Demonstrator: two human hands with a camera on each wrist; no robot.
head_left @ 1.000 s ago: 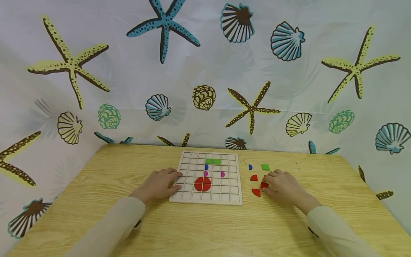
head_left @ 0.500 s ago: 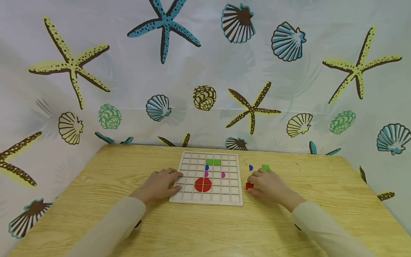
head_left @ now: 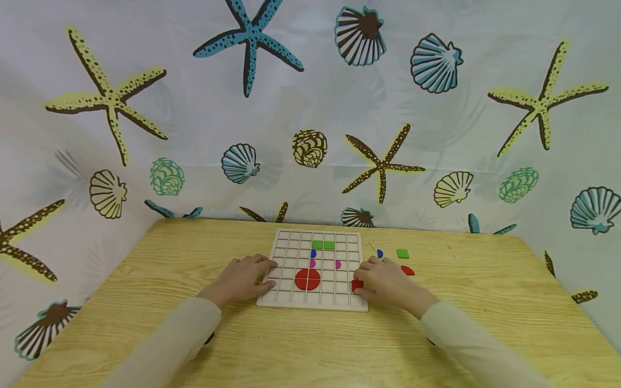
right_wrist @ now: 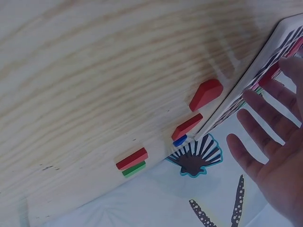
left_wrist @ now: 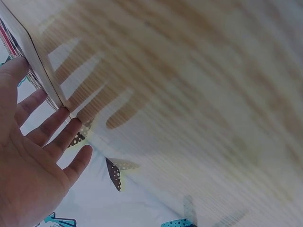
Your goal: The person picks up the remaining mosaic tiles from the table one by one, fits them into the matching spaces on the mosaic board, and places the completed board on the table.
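My right hand [head_left: 385, 281] pinches a red square tile [head_left: 357, 285] between thumb and fingers, over the right edge of the white grid board [head_left: 310, 307]. The right wrist view shows the held tile [right_wrist: 271, 75] edge-on. My left hand [head_left: 242, 278] lies at the board's left edge, its fingers spread and relaxed on the rim [left_wrist: 45, 71]. Set in the grid are a red circle [head_left: 302, 275] of quarter pieces, two green squares [head_left: 317, 245], a blue half-circle [head_left: 313, 253] and two magenta half-circles [head_left: 338, 264].
Right of the board lie a loose blue half-circle [head_left: 380, 253], a green square [head_left: 402, 253] and a red quarter piece [head_left: 407, 270]. More red quarter pieces [right_wrist: 206, 93], hidden by my hand in the head view, show from the right wrist. A patterned curtain [head_left: 310, 108] hangs behind the wooden table [head_left: 310, 345].
My right hand has carried the red square tile left, from among the loose pieces to the board's right edge. The left hand stays in place.
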